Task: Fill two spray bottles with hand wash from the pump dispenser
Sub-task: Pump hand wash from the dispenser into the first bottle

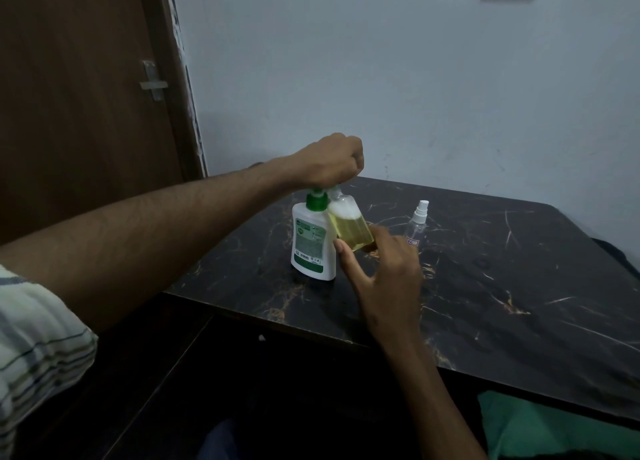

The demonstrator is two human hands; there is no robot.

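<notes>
The open bottle (pixel 350 227) is held tilted against the dispenser (pixel 313 240) on the table's (pixel 485 304) near-left part, its mouth up and to the left under the pump spout, its long axis leaning that way. It is over half full of yellow liquid with foam on top, so it is likely heavier at the base and light, thin plastic otherwise; soap on the wall would make it slippery. The low body is the sensible place to hold it. The right hand (pixel 382 272) grips it there, thumb on the near side, fingers round the back. The left hand (pixel 329 163) is curled over the pump head, apparently pressing; the spout itself is hidden. A second bottle (pixel 417 226), capped and seemingly empty, stands upright well to the right.
</notes>
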